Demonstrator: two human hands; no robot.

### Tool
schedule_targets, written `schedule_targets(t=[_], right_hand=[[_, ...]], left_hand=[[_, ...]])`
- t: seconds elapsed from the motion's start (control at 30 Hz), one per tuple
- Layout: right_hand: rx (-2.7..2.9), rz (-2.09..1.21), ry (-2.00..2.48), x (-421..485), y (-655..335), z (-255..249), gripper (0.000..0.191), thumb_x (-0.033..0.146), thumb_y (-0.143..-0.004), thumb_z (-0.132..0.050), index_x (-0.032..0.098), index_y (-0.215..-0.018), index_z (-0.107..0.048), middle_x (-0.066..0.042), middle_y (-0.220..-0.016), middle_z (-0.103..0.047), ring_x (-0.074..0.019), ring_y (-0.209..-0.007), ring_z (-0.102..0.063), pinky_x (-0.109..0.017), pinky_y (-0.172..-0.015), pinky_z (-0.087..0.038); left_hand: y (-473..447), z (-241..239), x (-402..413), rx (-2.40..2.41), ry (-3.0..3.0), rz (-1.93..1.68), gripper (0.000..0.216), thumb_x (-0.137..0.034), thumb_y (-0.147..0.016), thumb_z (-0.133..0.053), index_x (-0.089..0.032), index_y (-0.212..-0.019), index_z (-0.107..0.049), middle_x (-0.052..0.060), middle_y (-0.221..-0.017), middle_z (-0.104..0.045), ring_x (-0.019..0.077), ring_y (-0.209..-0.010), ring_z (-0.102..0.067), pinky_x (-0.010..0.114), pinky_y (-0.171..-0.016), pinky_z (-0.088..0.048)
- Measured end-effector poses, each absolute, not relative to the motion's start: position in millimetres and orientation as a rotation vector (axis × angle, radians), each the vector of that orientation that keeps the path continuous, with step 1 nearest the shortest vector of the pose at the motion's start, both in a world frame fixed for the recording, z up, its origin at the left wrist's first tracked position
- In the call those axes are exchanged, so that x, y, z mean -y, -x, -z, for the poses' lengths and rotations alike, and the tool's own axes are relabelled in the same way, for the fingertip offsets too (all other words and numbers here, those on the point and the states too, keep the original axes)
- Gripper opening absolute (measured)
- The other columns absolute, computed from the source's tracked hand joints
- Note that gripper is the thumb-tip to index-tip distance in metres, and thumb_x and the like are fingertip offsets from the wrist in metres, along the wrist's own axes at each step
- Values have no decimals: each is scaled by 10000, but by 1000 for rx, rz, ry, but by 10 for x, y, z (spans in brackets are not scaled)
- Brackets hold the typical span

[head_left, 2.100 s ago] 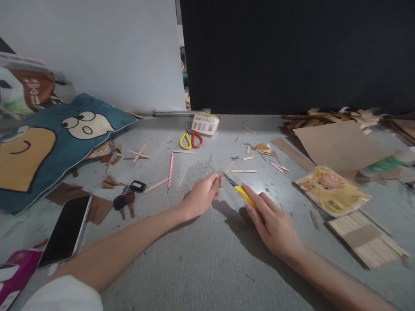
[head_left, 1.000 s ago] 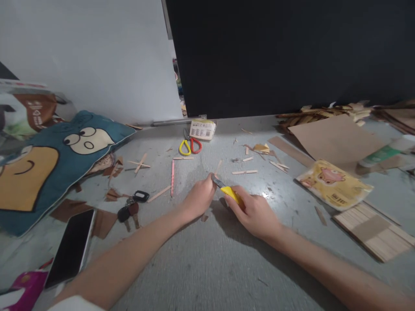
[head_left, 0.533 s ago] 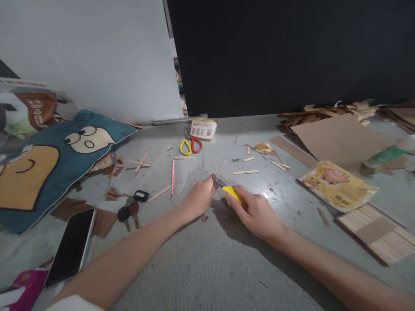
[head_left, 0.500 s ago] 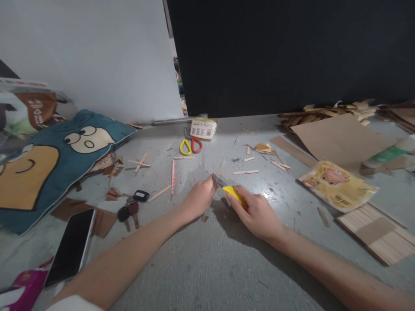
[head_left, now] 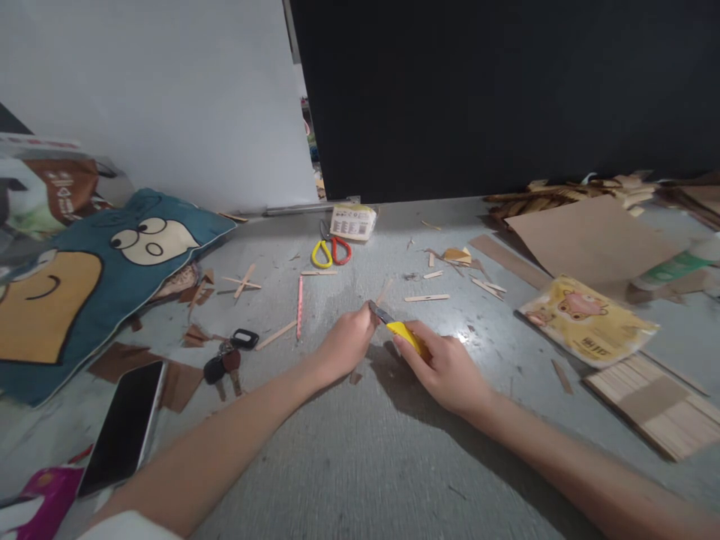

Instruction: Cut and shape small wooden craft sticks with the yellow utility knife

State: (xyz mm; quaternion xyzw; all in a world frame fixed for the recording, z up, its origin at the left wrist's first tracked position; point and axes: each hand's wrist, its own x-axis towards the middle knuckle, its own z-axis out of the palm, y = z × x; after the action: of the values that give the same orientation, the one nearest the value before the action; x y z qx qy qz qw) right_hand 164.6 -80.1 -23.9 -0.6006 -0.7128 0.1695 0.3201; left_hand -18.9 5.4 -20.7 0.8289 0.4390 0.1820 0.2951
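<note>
My right hand (head_left: 450,367) is wrapped round the yellow handle of a utility knife (head_left: 406,336). The knife's blade points up and left and meets the fingertips of my left hand (head_left: 349,339). That hand is closed in a pinch on a thin wooden craft stick (head_left: 385,291), whose pale end sticks out beyond the fingers; the rest of it is hidden. A pink pencil (head_left: 300,307) lies left of my left hand, close to another craft stick (head_left: 277,335). Beyond the blade, a notched craft stick (head_left: 427,298) rests flat on the grey surface.
Scissors (head_left: 331,253) lie by a small white packet (head_left: 353,223) at the back. Keys (head_left: 225,363), a phone (head_left: 122,427) and a blue cushion (head_left: 112,300) are on the left. To the right are brown cardboard (head_left: 590,240), a yellow packet (head_left: 585,319) and a bundle of craft sticks (head_left: 658,405).
Both hands, the knife and the stick keep almost the same position. The view has shifted only very slightly.
</note>
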Motion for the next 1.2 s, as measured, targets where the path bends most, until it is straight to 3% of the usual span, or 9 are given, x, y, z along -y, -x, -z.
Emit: schedule_targets(t=[0.53, 0.83, 1.2], right_hand=[[1860, -469, 1585, 802, -1644, 240, 378, 517, -1059, -407, 228, -963, -631, 29, -538, -575, -163, -430, -533, -261, -492, -332], [1837, -481, 1595, 793, -1639, 236, 366, 502, -1055, -414, 225, -960, -634, 27, -551, -574, -155, -439, -509, -263, -501, -325], [1784, -561, 1604, 774, -1649, 230, 389, 526, -1031, -423, 222, -987, -662, 18, -586, -582, -157, -470, -493, -270, -521, -332]], left_hand=[[179, 185, -47, -1185, -2224, -464, 193, -203, -1043, -355, -209, -1019, -547, 83, -879, -713, 257, -855, -718, 341, -744, -511], [161, 179, -22, -1202, -2381, -327, 227, -118, -1014, -335, -189, -1074, -541, 133, -1003, -734, 264, -933, -721, 353, -789, -525], [145, 154, -12, -1254, -2344, -363, 240, -176, -1040, -323, -191, -1066, -561, 97, -911, -720, 245, -863, -713, 342, -760, -523]])
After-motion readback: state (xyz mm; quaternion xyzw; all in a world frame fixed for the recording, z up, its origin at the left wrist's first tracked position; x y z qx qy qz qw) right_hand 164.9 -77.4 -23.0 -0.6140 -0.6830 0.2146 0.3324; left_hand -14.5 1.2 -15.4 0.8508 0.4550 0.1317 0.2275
